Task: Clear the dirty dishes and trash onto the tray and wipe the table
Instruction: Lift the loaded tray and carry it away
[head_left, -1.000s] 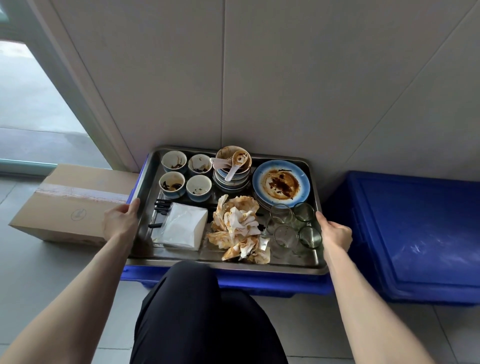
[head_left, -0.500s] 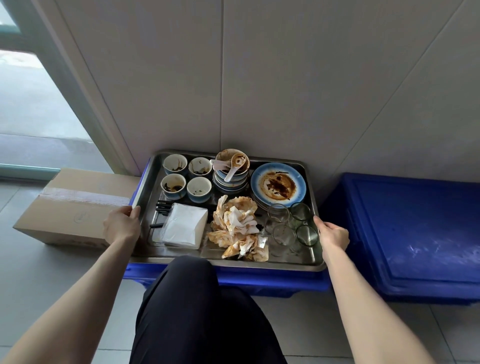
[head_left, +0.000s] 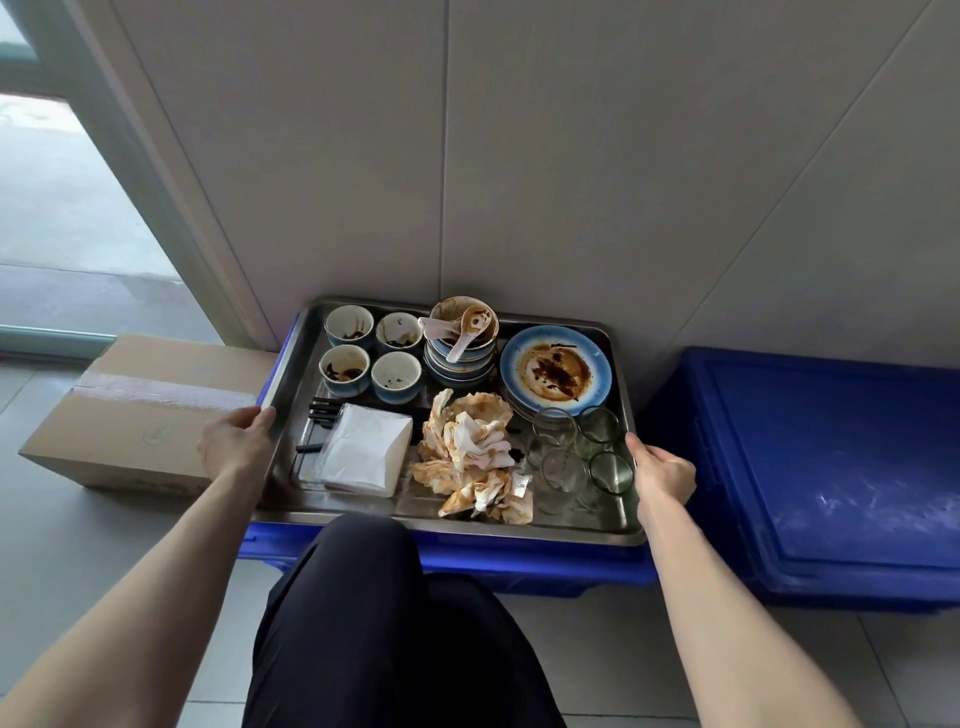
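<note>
A steel tray (head_left: 363, 512) rests on a blue crate (head_left: 519, 564) against the wall. It carries several dirty blue cups (head_left: 345, 370), a stack of bowls (head_left: 460, 358) with white spoons, a sauce-stained blue plate (head_left: 556, 369), several glasses (head_left: 563, 473), crumpled stained napkins (head_left: 472, 457), a white folded napkin pack (head_left: 363, 449) and black chopsticks (head_left: 322, 410). My left hand (head_left: 236, 441) grips the tray's left rim. My right hand (head_left: 662, 473) grips its right rim.
A taped cardboard box (head_left: 140, 415) lies on the floor left of the tray. A second blue crate with a lid (head_left: 831, 467) stands to the right. My dark-trousered knee (head_left: 374, 597) is in front of the tray. A glass door is at far left.
The tray has hardly moved on the crate. Both hands have stayed on its rims; the view has shifted down a little.
</note>
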